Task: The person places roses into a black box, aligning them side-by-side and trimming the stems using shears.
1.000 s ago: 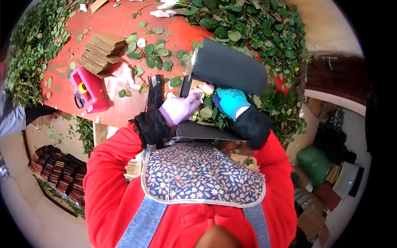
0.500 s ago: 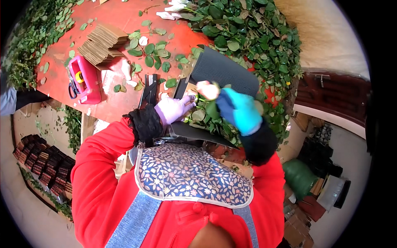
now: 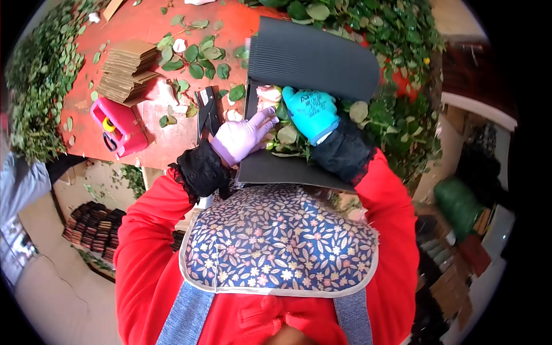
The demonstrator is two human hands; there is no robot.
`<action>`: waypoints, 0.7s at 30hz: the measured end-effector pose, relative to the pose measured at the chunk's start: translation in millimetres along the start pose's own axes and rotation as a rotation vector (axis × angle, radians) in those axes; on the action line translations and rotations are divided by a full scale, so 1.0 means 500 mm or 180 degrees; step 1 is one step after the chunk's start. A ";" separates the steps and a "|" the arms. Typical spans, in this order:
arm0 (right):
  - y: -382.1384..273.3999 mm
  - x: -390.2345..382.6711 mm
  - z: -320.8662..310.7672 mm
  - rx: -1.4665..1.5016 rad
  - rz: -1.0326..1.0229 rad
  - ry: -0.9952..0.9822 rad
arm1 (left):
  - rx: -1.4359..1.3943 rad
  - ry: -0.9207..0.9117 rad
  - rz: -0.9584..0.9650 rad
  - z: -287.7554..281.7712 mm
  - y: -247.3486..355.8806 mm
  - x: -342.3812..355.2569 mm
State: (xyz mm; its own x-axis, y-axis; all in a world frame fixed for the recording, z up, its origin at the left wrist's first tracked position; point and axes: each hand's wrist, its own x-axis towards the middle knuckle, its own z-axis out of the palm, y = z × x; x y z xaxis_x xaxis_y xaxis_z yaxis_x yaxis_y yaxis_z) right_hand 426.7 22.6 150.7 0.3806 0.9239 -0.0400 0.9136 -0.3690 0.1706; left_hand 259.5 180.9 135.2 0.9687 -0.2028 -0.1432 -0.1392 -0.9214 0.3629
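My left hand, in a lilac glove, has its fingers curled over pink roses lying on a dark open wrapper. Beside it, my right hand, in a turquoise glove, closes on rose stems and leaves close to the blooms; its fingertips are partly hidden. The wrapper's ridged dark flap lies folded back above both hands. A black stapler-like tool rests left of the roses.
The red table carries a pink plastic holder with yellow tape and scissors, stacked cardboard pieces and loose leaves. Heaps of rose foliage line both sides. Someone's grey-blue clothing shows at the far left.
My right hand carried a pink bloom up and rightward half a second ago; it has since moved up and left among the roses. My left hand stays at the blooms. The view has shifted.
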 end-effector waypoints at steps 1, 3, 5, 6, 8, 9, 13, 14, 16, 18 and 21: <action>-0.001 0.000 -0.001 -0.0020 -0.0022 -0.0282 | -0.0011 -0.0052 0.0043 -0.004 0.000 0.001; -0.001 0.000 0.000 -0.0226 -0.0003 -0.0322 | -0.0069 0.0002 0.0134 -0.015 -0.003 0.008; -0.003 -0.002 0.004 -0.0151 0.0012 -0.0275 | -0.0152 0.0036 0.0230 -0.026 -0.007 0.017; -0.004 -0.002 0.007 0.0018 0.0021 -0.0166 | -0.0168 -0.0036 0.0234 -0.032 -0.008 0.021; -0.005 -0.002 0.016 0.0303 0.0115 -0.0004 | -0.0288 -0.0214 0.0274 -0.041 -0.013 0.030; -0.006 -0.003 0.020 0.0350 0.0123 0.0141 | -0.0323 -0.0239 0.0297 -0.044 -0.014 0.032; -0.016 -0.012 0.037 0.0289 0.0286 -0.0267 | -0.0555 -0.0414 0.0237 -0.042 -0.013 0.027; -0.017 -0.011 0.040 0.0301 0.0303 -0.0175 | -0.0637 -0.0381 0.0200 -0.040 -0.013 0.025; -0.021 -0.010 0.042 0.0348 0.0418 -0.0070 | -0.0634 -0.0339 0.0166 -0.037 -0.012 0.020; -0.024 -0.004 0.040 0.0357 0.0414 -0.0270 | -0.0616 -0.0353 0.0180 -0.035 -0.013 0.019; -0.027 0.006 0.035 0.0317 0.0481 -0.0413 | -0.0689 -0.0247 0.0274 -0.035 -0.016 0.023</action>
State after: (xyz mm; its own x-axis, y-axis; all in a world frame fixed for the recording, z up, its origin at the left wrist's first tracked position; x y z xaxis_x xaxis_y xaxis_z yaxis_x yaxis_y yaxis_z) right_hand 418.0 28.5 131.1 0.5236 0.8389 -0.1488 0.8520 -0.5164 0.0865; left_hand 275.5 192.0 146.7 0.9353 -0.3102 -0.1705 -0.1653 -0.8087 0.5645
